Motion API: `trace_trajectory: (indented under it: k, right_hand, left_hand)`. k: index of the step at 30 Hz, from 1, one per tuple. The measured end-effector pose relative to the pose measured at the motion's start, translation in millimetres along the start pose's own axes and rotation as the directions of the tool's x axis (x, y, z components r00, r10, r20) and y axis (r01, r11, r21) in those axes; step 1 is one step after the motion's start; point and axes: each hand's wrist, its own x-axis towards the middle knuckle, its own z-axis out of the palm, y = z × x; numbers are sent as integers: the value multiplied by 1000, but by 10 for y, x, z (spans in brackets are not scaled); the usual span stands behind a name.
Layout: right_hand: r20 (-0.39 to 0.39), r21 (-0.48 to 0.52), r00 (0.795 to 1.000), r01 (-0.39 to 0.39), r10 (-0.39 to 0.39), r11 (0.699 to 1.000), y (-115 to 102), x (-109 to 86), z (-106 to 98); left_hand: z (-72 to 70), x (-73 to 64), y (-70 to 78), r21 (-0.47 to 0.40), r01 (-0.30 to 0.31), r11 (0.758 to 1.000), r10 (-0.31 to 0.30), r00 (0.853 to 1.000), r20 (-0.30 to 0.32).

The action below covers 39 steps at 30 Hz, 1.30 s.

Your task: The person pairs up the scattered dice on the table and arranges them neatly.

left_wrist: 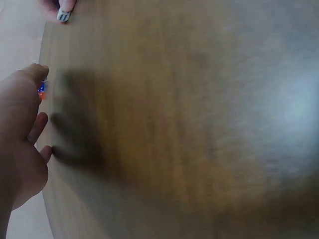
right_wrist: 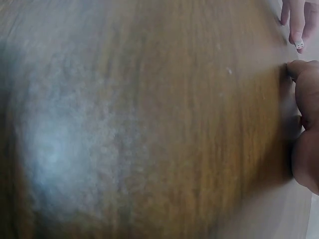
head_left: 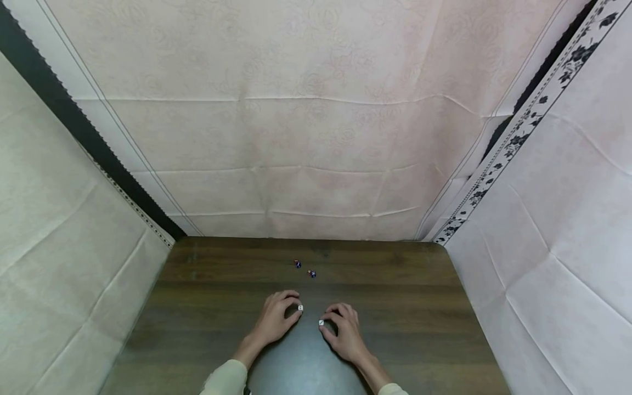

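Observation:
Between thumb and index finger, my left hand (head_left: 277, 317) pinches a small white die (head_left: 300, 308) with dark pips. My right hand (head_left: 344, 333) pinches another white die (head_left: 321, 322) the same way, a short gap to the right and slightly nearer. Both hands are low over the wooden table. Past the left hand's fingertips lie several small coloured dice, a blue and red pair (head_left: 298, 264) farther back and another pair (head_left: 311, 273) a little nearer. In the left wrist view, blue and red dice (left_wrist: 42, 90) show beside the left hand's fingers.
The brown wooden table (head_left: 405, 296) has rounded far corners and a bright glare near its front. Pale cloth (head_left: 306, 137) hangs behind its far edge. More cloth panels flank it, the right one (head_left: 558, 230) with a dark floral border.

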Motion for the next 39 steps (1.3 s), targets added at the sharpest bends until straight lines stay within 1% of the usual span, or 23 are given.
trace_trajectory:
  k: [5,8,12,16,20,24,27,29,34,36,39]
  right_hand:
    - [-6,-5,1000,3,-3,1000,7,-9,11]
    - [2,3,1000,-12,12,1000,-2,-17,5]
    - [19,17,999,-38,38,999,-18,-20,-5]
    - [27,15,998,-48,48,999,-27,-18,-15]
    - [20,13,999,-37,37,999,-14,-14,-10]
    - [-5,-3,1000,-7,7,1000,8,-10,9]
    - [-7,-13,1000,-4,4,1000,8,-10,12]
    - [1,-12,1000,-10,10,1000,-1,-9,5]
    - [32,4,999,-37,37,999,-35,-4,-28]
    - [41,8,998,-46,46,999,-41,-1,-34]
    - [51,6,997,-58,58,998,-46,2,-35]
  left_hand:
    - [51,-99,41,12,-19,1000,19,1000,2]
    - [71,-146,73,14,-30,999,30,1000,-1]
    - [97,-187,117,17,-47,999,48,999,-22]
    - [133,-204,169,1,-53,999,53,998,-23]
    - [184,-204,227,-11,-60,998,60,998,-22]
    - [248,-193,271,6,-88,996,88,995,-44]
    - [296,-185,288,28,-105,994,106,992,-61]
    - [330,-180,291,42,-98,994,101,993,-64]
    - [368,-179,318,41,-49,998,51,998,-39]
    - [376,-182,327,37,-43,998,44,998,-39]
    - [400,-189,320,37,-49,998,51,997,-52]
